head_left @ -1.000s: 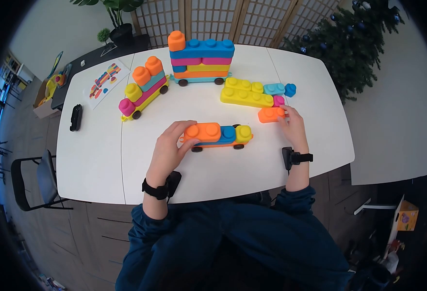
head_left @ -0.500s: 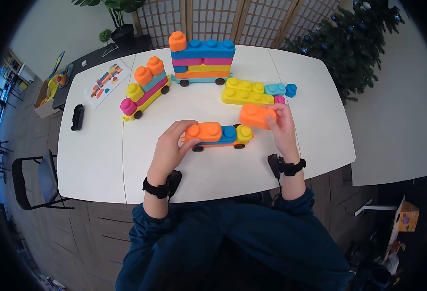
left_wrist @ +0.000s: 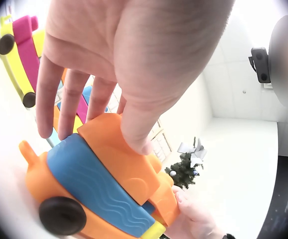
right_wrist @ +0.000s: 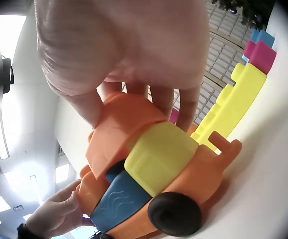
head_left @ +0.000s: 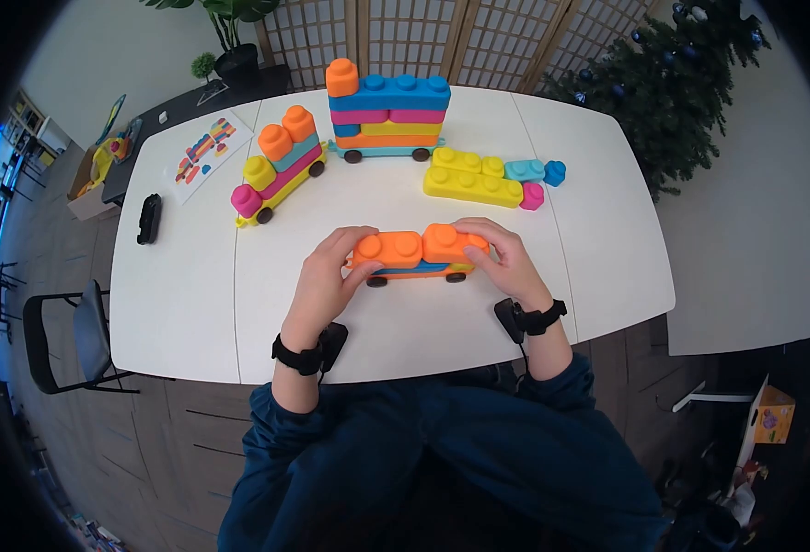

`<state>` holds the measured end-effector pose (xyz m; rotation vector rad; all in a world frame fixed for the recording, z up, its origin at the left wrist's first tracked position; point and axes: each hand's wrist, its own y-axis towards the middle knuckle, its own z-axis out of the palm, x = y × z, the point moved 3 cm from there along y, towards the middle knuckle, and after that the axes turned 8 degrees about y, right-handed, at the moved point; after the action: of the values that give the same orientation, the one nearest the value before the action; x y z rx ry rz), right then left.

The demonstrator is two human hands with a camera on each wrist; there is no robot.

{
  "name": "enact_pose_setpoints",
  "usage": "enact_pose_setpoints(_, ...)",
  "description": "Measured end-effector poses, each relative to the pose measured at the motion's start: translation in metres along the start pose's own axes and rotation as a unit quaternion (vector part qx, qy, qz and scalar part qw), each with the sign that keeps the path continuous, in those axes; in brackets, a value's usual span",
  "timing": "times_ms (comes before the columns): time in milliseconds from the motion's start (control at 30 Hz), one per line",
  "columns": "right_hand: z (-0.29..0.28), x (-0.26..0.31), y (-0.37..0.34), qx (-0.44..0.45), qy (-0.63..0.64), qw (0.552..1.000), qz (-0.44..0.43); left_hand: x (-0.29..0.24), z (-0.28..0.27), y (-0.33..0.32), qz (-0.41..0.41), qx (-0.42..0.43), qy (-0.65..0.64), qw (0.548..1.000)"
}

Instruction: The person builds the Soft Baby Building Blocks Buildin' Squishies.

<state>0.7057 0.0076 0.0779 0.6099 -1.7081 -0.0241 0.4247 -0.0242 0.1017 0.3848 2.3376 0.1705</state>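
Note:
An orange wheeled base (right_wrist: 208, 167) stands near the table's front, carrying a blue block (left_wrist: 96, 181) and a yellow block (right_wrist: 159, 154). On its left part sits a two-stud orange block (head_left: 389, 248), which my left hand (head_left: 320, 281) grips between thumb and fingers. My right hand (head_left: 513, 267) pinches another two-stud orange block (right_wrist: 126, 124) over the yellow block and part of the blue one. In the right wrist view this block looks slightly tilted; whether it is pressed down fully I cannot tell.
Behind stand a tall block wagon (head_left: 387, 115) and a yellow-based wagon (head_left: 281, 179). Yellow blocks (head_left: 472, 187), a pink block (head_left: 532, 196) and blue blocks (head_left: 554, 173) lie back right. A picture sheet (head_left: 207, 152) and a black object (head_left: 149, 219) are at the left.
My right hand has picked the orange block up from beside the pink one and brought it left onto the wheeled base's right part. My left hand keeps its grip.

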Motion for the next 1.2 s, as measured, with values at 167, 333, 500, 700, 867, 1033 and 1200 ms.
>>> enact_pose_setpoints(167, 0.006, 0.006, 0.001, 0.040, -0.032, 0.998, -0.021, -0.002, -0.001, 0.000, -0.021, 0.010, -0.009, 1.000)
enact_pose_setpoints(333, 0.007, 0.005, 0.001, 0.038, -0.036, 0.998, -0.018, -0.002, -0.002, -0.001, -0.010, 0.008, -0.005, 1.000)
enact_pose_setpoints(500, 0.008, 0.006, 0.001, 0.034, -0.036, 0.998, -0.024, -0.001, -0.002, -0.001, -0.004, 0.004, -0.003, 1.000)
enact_pose_setpoints(700, 0.004, 0.006, 0.001, 0.040, -0.027, 0.999, -0.010, 0.001, 0.001, -0.001, -0.009, 0.002, -0.006, 1.000)
enact_pose_setpoints(867, -0.022, 0.009, 0.018, 0.025, -0.125, 0.992, -0.006, -0.003, 0.000, -0.002, -0.007, -0.002, 0.023, 1.000)
enact_pose_setpoints(1033, -0.057, -0.020, 0.055, -0.081, -0.273, 0.958, 0.028, -0.007, -0.002, -0.001, -0.005, -0.018, 0.014, 1.000)
enact_pose_setpoints(1200, -0.061, -0.044, 0.103, -0.049, -0.401, 0.914, 0.013, -0.005, 0.001, -0.001, 0.007, -0.021, 0.011, 1.000)
